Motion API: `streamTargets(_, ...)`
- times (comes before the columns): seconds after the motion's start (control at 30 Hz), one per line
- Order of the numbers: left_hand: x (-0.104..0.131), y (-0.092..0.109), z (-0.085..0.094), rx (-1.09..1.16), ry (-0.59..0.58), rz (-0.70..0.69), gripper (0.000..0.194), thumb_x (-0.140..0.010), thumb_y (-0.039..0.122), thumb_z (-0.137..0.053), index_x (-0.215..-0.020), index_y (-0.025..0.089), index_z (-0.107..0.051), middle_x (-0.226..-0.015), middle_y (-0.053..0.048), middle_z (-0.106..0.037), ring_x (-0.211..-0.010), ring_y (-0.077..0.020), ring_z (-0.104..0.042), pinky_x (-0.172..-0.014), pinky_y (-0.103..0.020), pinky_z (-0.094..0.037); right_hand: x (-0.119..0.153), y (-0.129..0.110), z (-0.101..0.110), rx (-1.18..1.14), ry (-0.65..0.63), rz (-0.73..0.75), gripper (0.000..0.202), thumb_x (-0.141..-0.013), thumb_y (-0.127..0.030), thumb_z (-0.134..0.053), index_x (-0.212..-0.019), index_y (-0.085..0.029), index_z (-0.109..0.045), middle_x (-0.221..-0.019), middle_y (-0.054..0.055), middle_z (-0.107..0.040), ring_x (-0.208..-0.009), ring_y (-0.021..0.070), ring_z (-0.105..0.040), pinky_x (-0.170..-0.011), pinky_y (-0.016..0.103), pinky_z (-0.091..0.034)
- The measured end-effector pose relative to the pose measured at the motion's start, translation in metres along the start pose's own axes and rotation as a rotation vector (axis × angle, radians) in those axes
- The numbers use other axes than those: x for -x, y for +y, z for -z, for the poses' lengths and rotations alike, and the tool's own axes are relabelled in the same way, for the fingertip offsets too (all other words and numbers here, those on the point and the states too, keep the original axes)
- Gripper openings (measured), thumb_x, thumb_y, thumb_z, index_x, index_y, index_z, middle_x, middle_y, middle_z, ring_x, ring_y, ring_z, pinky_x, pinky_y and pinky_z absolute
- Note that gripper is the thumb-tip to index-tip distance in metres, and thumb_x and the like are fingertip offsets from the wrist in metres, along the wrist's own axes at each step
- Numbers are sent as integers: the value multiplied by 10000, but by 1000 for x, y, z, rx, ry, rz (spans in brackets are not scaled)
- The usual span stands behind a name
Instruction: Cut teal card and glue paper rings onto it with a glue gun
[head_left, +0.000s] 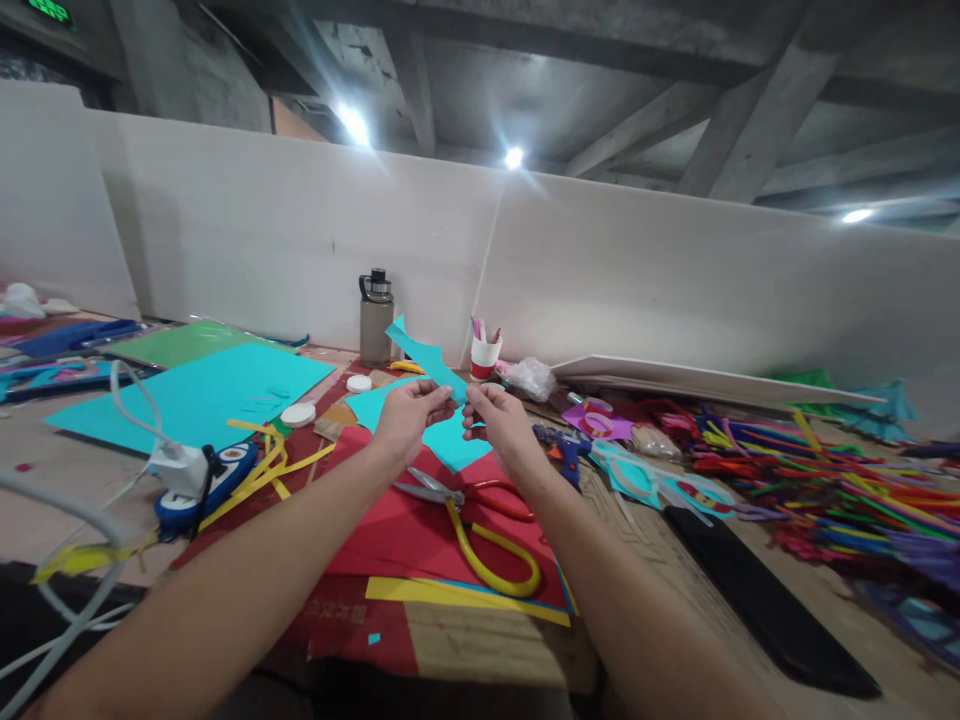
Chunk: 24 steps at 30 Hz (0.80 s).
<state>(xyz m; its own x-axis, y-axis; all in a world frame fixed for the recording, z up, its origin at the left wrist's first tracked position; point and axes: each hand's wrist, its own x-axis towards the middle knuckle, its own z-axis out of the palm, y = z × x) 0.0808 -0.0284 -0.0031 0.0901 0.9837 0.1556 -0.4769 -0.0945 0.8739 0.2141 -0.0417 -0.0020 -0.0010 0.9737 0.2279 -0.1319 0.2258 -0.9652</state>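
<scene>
Your fingertips hide the near end of the turquoise paper strip point(425, 357), so you can't make out its exact outline there; the visible part rises toward the far left, thin and flat, with a jagged, pointed edge. It is up in front of you, above the counter point(630, 560). Your left hand point(411, 415) has its grip pinched together on the strip, and your right hand point(501, 425) pinches it just beside.

Below your hands, a turquoise paper piece point(459, 445) is partly covered by them. Nearer you, scissors with one red and one yellow handle point(495, 580) lie on smooth red paper sheets point(375, 535); your right forearm is right by the red loop. That arm also cuts off part of the blue glue gun point(570, 455).

To the far side stand a grey-brown bottle point(376, 332) with a black lid and a white-and-red cup point(485, 357) of pens, near crumpled clear plastic point(531, 379). Fuzzy coloured stems point(825, 480) are heaped at right, blurred toward the picture's edge, beyond a long black case point(772, 600). Yellow strips point(266, 465) tangle at left.
</scene>
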Motion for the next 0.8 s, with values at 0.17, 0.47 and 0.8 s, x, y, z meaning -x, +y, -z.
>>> streamTargets(0.17, 0, -1, 0, 18, 3, -2, 206, -627, 188, -747, -711, 117, -573, -651, -13, -628, -622, -115, -628, -622, -239, -492, 0, 2, -2, 44, 3, 17, 234, -667, -348, -652, -667, -179, -491, -540, -49, -513, -457, 78, -484, -403, 212, -454)
streamTargets(0.47, 0, 1, -1, 29, 1, 11, 193, -641, 167, -738, -723, 117, -570, -653, -18, -631, -625, -118, -635, -614, -233, -502, -1, 3, -2, 61, -1, 33, 219, -679, -346, -634, -655, -177, -497, -533, -44, -519, -452, 75, -492, -406, 206, -459)
streamTargets(0.8, -2, 0, 1, 36, 5, 33, 211, -617, 172, -758, -721, 111, -585, -653, -26, -636, -615, -119, -632, -607, -235, -497, -1, 3, -1, 21, -16, 12, 278, -660, -408, -657, -657, -178, -501, -554, -36, -527, -465, 83, -495, -410, 217, -455)
